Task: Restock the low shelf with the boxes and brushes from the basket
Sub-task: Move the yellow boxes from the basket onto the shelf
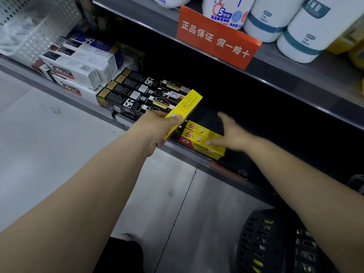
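Note:
My left hand [157, 128] grips a long yellow box [186, 109] by its near end, tilted up above the low shelf's front edge [197, 157]. Two yellow and red boxes [201, 138] lie side by side on the low shelf just right of it. My right hand [231, 131] hovers over them with fingers spread and straight, blurred, its thumb touching or just above the front box. The dark plastic basket [275, 243] stands on the floor at the lower right, with yellow items showing through its holes.
Black boxes [137, 95] and white boxes [82, 64] are stacked on the low shelf to the left. The shelf's dark interior lies open to the right. An orange sign [216, 38] and white bottles [303, 36] sit on the shelf above. A white perforated bin [29, 26] is far left.

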Action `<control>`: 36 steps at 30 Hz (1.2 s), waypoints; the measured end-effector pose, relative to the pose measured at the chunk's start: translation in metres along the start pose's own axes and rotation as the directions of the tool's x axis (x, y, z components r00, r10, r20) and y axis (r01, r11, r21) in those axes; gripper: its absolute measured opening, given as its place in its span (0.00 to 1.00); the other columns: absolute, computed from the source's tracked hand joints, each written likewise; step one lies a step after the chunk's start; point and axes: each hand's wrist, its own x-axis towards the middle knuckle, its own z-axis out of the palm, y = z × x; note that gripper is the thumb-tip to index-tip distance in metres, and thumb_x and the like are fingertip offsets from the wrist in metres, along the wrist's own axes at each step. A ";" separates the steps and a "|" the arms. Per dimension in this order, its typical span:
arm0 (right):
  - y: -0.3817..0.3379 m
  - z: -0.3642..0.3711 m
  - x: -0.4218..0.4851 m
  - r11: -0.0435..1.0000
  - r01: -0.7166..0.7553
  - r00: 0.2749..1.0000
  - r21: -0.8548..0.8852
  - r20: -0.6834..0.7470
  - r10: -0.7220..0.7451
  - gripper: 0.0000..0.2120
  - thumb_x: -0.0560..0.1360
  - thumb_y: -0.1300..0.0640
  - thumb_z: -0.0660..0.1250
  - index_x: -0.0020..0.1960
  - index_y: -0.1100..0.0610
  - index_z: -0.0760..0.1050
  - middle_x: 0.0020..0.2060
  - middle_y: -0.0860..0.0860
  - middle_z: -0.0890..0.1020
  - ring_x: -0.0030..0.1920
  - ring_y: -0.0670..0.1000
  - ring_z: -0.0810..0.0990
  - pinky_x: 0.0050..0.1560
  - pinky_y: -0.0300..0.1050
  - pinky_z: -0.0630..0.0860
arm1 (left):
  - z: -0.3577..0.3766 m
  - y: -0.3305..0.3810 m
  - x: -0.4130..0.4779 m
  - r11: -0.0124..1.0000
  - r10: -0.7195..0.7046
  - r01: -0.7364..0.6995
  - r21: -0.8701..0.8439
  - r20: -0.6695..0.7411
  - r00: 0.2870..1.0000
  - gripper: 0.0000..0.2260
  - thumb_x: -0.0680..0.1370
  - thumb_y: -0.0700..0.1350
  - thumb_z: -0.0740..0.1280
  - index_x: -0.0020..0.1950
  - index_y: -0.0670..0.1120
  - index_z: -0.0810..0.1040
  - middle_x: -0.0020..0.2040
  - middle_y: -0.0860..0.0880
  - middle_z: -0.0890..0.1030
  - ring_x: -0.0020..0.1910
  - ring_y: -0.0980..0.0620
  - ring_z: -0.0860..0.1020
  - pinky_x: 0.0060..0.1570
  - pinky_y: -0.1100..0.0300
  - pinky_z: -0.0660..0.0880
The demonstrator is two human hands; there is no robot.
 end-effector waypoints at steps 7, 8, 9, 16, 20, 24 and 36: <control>-0.064 -0.026 -0.033 0.832 0.531 0.837 -0.158 -0.052 -0.544 0.28 0.69 0.46 0.73 0.67 0.45 0.69 0.64 0.48 0.72 0.68 0.51 0.64 0.68 0.46 0.59 | 0.004 -0.003 -0.002 0.999 0.046 -0.049 0.021 0.110 0.993 0.21 0.70 0.45 0.75 0.61 0.44 0.76 0.43 0.45 0.82 0.30 0.57 0.80 0.28 0.66 0.73; -0.063 -0.024 -0.033 0.845 0.520 0.850 -0.126 -0.029 -0.527 0.22 0.70 0.48 0.72 0.62 0.47 0.73 0.57 0.46 0.76 0.62 0.49 0.69 0.63 0.45 0.65 | 0.004 -0.003 -0.001 0.997 0.065 -0.067 0.022 0.099 0.993 0.22 0.70 0.45 0.75 0.62 0.44 0.75 0.47 0.44 0.82 0.34 0.55 0.80 0.31 0.64 0.74; -0.059 -0.023 -0.031 0.875 0.480 0.876 -0.067 -0.015 -0.481 0.18 0.71 0.50 0.71 0.59 0.48 0.74 0.52 0.45 0.77 0.56 0.48 0.73 0.57 0.45 0.69 | 0.003 -0.003 -0.001 0.994 0.094 -0.096 0.044 0.063 0.994 0.23 0.70 0.46 0.74 0.63 0.45 0.74 0.53 0.44 0.80 0.39 0.55 0.80 0.35 0.63 0.74; 0.019 -0.024 0.007 0.966 -0.117 0.976 -0.229 -0.205 0.069 0.20 0.77 0.50 0.64 0.64 0.56 0.63 0.52 0.56 0.77 0.48 0.56 0.77 0.44 0.47 0.72 | -0.001 -0.002 0.000 0.953 0.226 -0.231 0.195 0.047 0.973 0.17 0.74 0.48 0.70 0.62 0.48 0.74 0.57 0.50 0.76 0.43 0.61 0.73 0.34 0.66 0.65; 0.030 -0.007 0.034 0.956 -0.170 0.975 -0.238 -0.183 0.128 0.18 0.76 0.49 0.65 0.63 0.52 0.65 0.55 0.57 0.75 0.55 0.58 0.72 0.52 0.50 0.71 | 0.007 -0.004 -0.004 0.916 0.262 -0.284 0.284 0.115 0.958 0.16 0.74 0.45 0.69 0.62 0.48 0.73 0.58 0.49 0.75 0.46 0.56 0.73 0.35 0.67 0.67; 0.019 0.023 0.050 0.970 -0.115 0.991 -0.215 -0.089 0.098 0.19 0.78 0.55 0.61 0.68 0.46 0.64 0.65 0.57 0.66 0.65 0.58 0.64 0.58 0.50 0.66 | 0.009 -0.005 -0.006 0.880 0.276 -0.316 0.355 0.161 0.948 0.15 0.74 0.45 0.70 0.60 0.48 0.74 0.57 0.49 0.75 0.44 0.58 0.73 0.35 0.67 0.68; 0.008 -0.011 -0.003 0.963 -0.173 0.982 -0.206 0.034 0.183 0.36 0.75 0.56 0.67 0.76 0.57 0.51 0.72 0.61 0.61 0.68 0.60 0.67 0.65 0.47 0.67 | 0.038 0.004 -0.040 0.814 0.258 -0.387 0.434 0.328 0.909 0.13 0.73 0.44 0.71 0.57 0.48 0.76 0.53 0.48 0.79 0.50 0.49 0.79 0.43 0.60 0.73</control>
